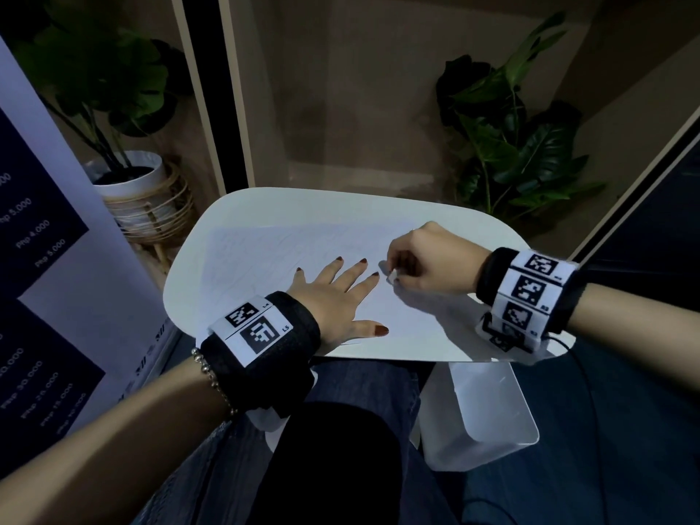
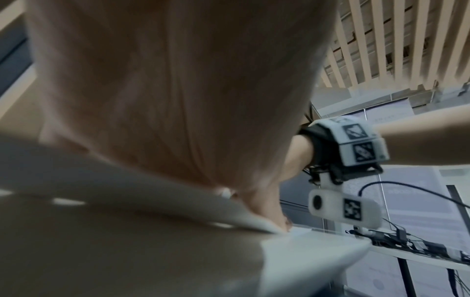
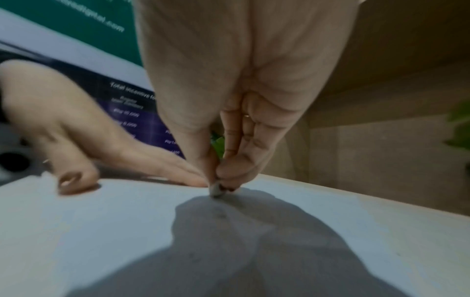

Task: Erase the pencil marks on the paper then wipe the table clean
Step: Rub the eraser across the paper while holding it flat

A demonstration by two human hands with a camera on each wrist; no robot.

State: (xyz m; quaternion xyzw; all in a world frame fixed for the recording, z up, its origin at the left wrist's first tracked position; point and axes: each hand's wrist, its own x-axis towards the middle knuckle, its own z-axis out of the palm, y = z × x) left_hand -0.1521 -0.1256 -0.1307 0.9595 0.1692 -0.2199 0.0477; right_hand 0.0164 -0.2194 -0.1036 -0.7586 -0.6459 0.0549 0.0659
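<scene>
On white rounded-corner table, thin sheet of paper lies flat, faint pencil marks. Small white eraser pinched in right hand fingertips, tip touching paper. Left hand flat, fingers spread, pressing sheet.

There are one tabletop, one paper, one eraser, two hands and two potted plants.

Left hand flat, fingers spread; right hand curled, fingertips apparently pinched together.
</scene>
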